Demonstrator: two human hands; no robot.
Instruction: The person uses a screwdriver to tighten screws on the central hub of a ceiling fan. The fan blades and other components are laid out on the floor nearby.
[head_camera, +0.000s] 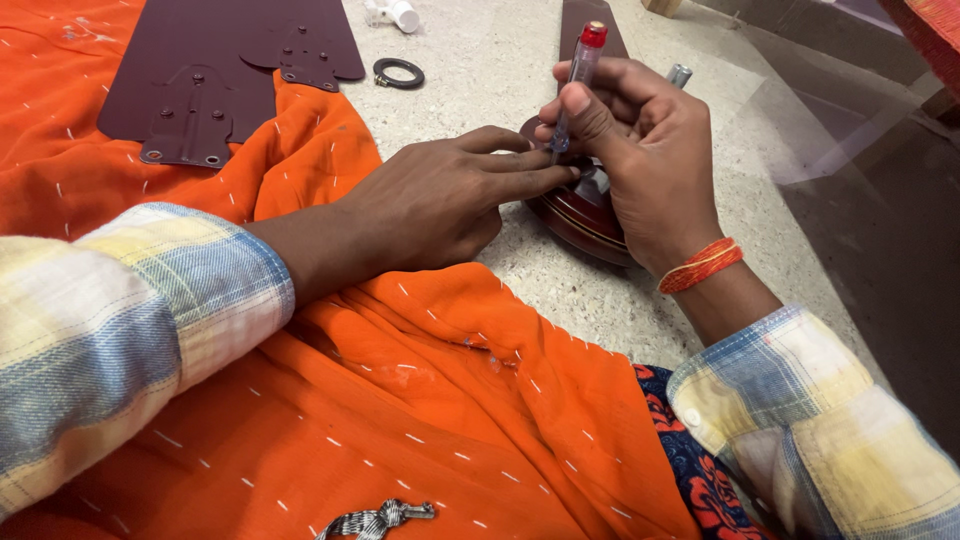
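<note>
Now I'm gripping the screwdriver (580, 75) in my right hand (640, 160), left fingers (520, 175) steadying the maroon motor housing (580, 215); blades (230, 70) lying unattached.

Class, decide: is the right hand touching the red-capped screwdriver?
Touching. The head view shows the right hand with its fingers wrapped around the red-capped screwdriver.

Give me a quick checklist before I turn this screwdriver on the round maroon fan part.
1. Right hand grips the red-capped screwdriver upright: ok.
2. Left hand steadies the tip, fingers touching it: ok.
3. Tip seated in a screw: cannot tell, hidden by hands.
4. Round maroon part resting on the stone surface: ok.
5. Orange cloth apart from the part: ok.
6. Black ring lying loose, away from the work: ok.
</note>
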